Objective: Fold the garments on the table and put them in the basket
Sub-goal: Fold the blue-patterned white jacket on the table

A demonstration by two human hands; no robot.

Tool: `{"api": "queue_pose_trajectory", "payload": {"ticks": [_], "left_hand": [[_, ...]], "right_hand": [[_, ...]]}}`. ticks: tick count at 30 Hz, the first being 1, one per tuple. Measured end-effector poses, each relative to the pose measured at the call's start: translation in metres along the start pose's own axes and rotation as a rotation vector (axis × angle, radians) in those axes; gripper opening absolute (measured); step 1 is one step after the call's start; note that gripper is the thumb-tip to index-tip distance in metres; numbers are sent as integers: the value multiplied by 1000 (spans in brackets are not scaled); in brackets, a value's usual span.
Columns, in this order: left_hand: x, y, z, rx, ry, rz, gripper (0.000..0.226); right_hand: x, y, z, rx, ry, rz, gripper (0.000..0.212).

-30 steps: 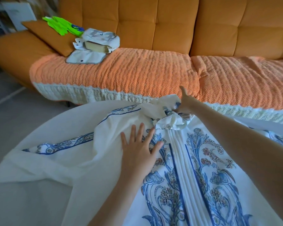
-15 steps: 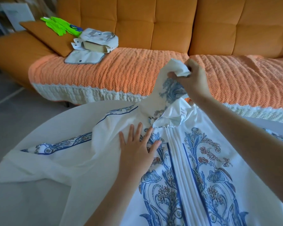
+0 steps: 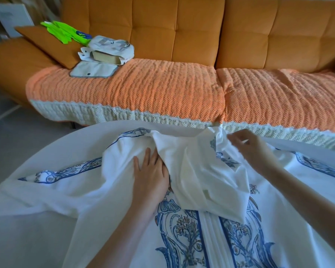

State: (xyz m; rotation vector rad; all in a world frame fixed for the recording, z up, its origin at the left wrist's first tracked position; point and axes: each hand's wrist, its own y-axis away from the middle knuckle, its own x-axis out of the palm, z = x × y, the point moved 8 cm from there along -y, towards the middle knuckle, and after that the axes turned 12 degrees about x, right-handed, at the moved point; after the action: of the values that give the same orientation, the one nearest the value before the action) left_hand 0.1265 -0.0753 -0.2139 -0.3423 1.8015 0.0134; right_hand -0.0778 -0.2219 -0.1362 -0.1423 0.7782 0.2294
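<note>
A white garment point(image 3: 97, 192) with blue floral print lies spread across the round white table point(image 3: 52, 151). Its top part is folded back toward me, showing a plain white underside point(image 3: 197, 176) over the print. My left hand point(image 3: 150, 176) lies flat on the cloth left of that flap, fingers straight and partly under its edge. My right hand point(image 3: 248, 149) pinches the bunched far edge of the garment near the table's back rim. No basket is in view.
An orange sofa point(image 3: 162, 31) with a textured orange throw point(image 3: 143, 88) runs behind the table. On its left end lie a bright green item point(image 3: 64, 32), a pale fabric bag point(image 3: 108, 49) and a flat grey pouch point(image 3: 94, 69). Grey floor point(image 3: 12, 136) lies to the left.
My right hand lifted the bunched top of the garment, then brought it down to the right, leaving a white flap turned over the print. My left hand stayed pressed on the cloth.
</note>
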Motion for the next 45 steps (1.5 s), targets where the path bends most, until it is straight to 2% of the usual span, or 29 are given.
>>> {"api": "queue_pose_trajectory", "payload": {"ticks": [2,3,7,11,13,14,15,17,19,22,24,26,28,31,32,33,35,37,39,41,42,43,44,45], "left_hand": [[4,-2,4,-1,-29,4,52],[5,-3,5,3,-52,13,52],[4,-5,3,70,-98,64,47],[-9,-12,12,-56,361,103,39],[-30,-11,15,-150,592,-38,42],[-43,-7,17,-187,669,-169,49],[-52,-1,14,-206,658,-224,54],[-48,10,1,-249,612,-105,52],[-32,20,-11,-286,675,39,47],[-15,27,-21,-320,821,110,37],[-12,30,-26,-388,1017,101,22],[-19,32,-15,-529,1235,-61,15],[-24,39,-1,-629,1438,-186,20],[-26,59,11,-652,1322,-155,22],[-26,65,8,-624,1245,-103,25],[-27,70,4,-588,1181,-60,27],[-25,75,-7,-542,1158,-13,27],[-25,76,-13,-542,1155,-20,35],[-25,75,-11,-541,1119,-66,45],[-30,73,-9,-608,1338,-196,26],[-30,74,-7,-667,1485,-239,29],[-30,76,-1,-720,1563,-266,40],[-27,77,10,-733,1542,-274,47],[-27,77,19,-710,1454,-244,47]], "right_hand": [[31,9,-13,94,80,198,58],[42,17,-14,107,130,266,62],[34,27,-13,7,362,262,49],[30,37,-19,3,483,405,55],[31,42,-17,23,423,405,45],[28,43,-14,45,347,381,38],[23,44,-10,67,240,342,31],[12,44,-7,170,-54,315,20],[11,53,-6,330,-445,393,20],[21,81,3,524,-963,590,20],[24,94,2,602,-1155,653,17],[25,105,-13,646,-1076,645,20],[20,109,-38,667,-774,554,23],[2,105,-56,552,-336,393,29],[-3,104,-53,494,-206,362,40],[-8,104,-51,435,-39,346,50],[-6,108,-46,364,140,368,49],[7,118,-49,420,-19,493,34],[18,129,-44,519,-315,622,38],[23,135,-34,603,-658,756,38],[22,138,-29,642,-786,823,34],[21,142,-26,659,-830,886,35],[19,146,-28,652,-755,928,41],[18,150,-35,611,-547,942,50]]}}
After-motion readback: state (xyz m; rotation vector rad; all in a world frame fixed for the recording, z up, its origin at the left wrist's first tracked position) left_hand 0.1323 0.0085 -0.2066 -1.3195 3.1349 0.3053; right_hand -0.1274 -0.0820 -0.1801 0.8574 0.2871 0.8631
